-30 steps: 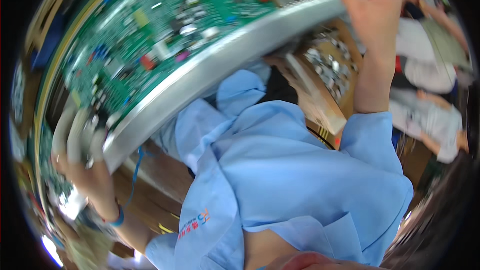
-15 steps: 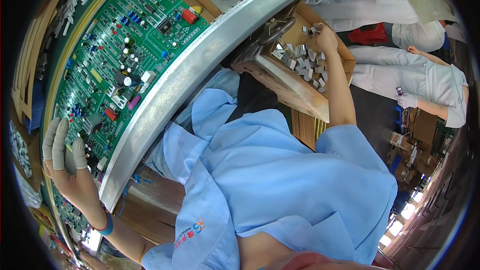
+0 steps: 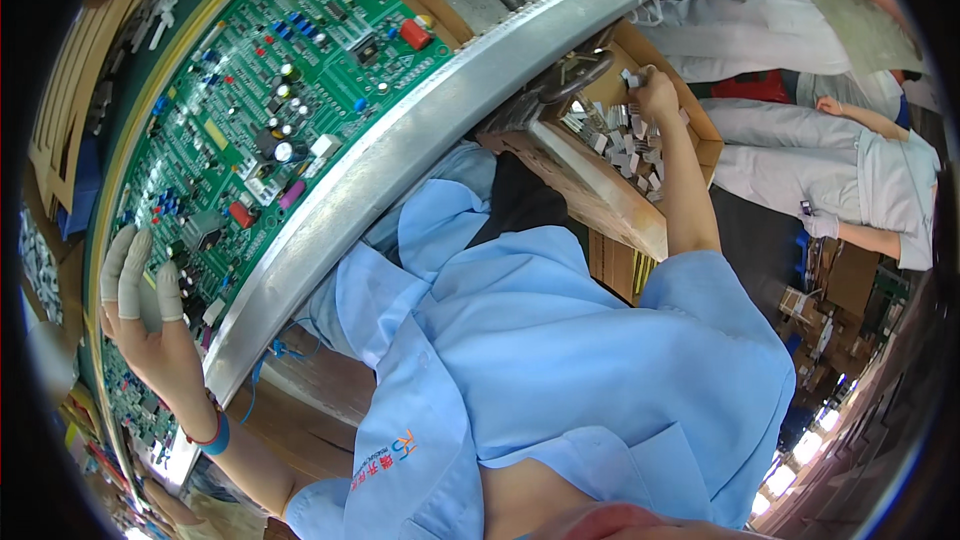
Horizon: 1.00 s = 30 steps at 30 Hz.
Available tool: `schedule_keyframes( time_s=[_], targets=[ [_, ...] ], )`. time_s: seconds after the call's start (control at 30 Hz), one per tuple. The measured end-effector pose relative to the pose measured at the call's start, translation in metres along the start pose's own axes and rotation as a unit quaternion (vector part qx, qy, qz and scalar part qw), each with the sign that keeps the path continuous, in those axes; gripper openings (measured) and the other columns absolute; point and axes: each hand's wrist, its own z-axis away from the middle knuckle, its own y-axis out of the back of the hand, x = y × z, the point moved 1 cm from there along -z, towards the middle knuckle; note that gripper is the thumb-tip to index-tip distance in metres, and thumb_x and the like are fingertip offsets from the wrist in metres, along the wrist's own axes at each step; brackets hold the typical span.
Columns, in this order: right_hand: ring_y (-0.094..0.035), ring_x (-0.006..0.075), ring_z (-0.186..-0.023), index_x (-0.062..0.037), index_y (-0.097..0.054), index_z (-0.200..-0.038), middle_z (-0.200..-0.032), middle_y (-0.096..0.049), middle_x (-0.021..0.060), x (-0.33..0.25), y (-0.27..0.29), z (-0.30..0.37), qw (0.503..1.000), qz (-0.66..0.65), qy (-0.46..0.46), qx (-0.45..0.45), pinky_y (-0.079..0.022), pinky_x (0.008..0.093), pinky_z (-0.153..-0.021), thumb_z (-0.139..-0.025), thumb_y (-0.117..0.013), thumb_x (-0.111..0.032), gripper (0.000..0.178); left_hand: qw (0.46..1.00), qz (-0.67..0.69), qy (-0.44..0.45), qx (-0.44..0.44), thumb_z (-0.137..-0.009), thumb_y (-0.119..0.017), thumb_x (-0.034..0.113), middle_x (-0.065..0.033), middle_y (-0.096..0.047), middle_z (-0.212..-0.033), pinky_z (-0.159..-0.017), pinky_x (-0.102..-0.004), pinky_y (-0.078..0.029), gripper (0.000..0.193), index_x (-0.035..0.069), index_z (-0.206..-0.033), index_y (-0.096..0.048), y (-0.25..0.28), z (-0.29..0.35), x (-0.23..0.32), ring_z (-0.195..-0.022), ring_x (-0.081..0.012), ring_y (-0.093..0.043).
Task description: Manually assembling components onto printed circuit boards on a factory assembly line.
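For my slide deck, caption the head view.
Left hand rests on green circuit board; right hand reaches into box of parts.

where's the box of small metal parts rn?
Head view, upper right: the cardboard box of metal parts sits just beyond the silver conveyor rail, on the person's right. The right hand is reaching into it, fingers among the parts.

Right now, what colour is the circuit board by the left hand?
Green, seen in the head view: circuit board, left hand.
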Motion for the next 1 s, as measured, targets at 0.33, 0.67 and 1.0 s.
schedule_keyframes(
  time_s=[0.33,0.67,1.0],
  targets=[
    [-0.06,0.0149,-0.099,0.0036,-0.057,-0.124,-0.117,-0.062,0.0109,-0.147,0.201,0.059,0.815,-0.532,0.197,0.117,-0.052,0.0277,-0.079,-0.085,-0.067,-0.004,0.041,0.995,0.008,0.021,0.098,-0.081,-0.069,0.006,-0.005,-0.065,-0.117,-0.093,-0.0302,-0.039,0.027,0.011,-0.107,-0.071,0.02,0.017,-0.007,-0.106,-0.0215,-0.059],
    [-0.046,0.0106,-0.061,-0.0098,-0.067,-0.103,-0.092,-0.064,0.002,-0.372,0.222,0.136,0.748,-0.307,0.588,-0.005,-0.038,0.0246,-0.053,-0.071,-0.075,-0.005,0.033,0.988,-0.03,0.052,0.145,-0.081,-0.07,0.012,-0.0045,-0.065,-0.118,-0.096,-0.0293,-0.033,0.027,0.01,-0.108,-0.07,0.026,0.047,-0.017,-0.106,-0.018,-0.057],
    [-0.053,0.0169,-0.058,-0.0116,-0.069,-0.1,-0.094,-0.065,0.0021,-0.38,0.212,0.129,0.793,-0.179,0.581,-0.041,-0.044,0.0295,-0.053,-0.07,-0.077,-0.011,0.031,0.976,0.067,0.131,0.162,-0.085,-0.067,0.004,-0.0098,-0.063,-0.118,-0.094,-0.031,-0.045,0.025,0.003,-0.109,-0.068,0.029,0.079,-0.046,-0.109,-0.0212,-0.058]
  ],
)
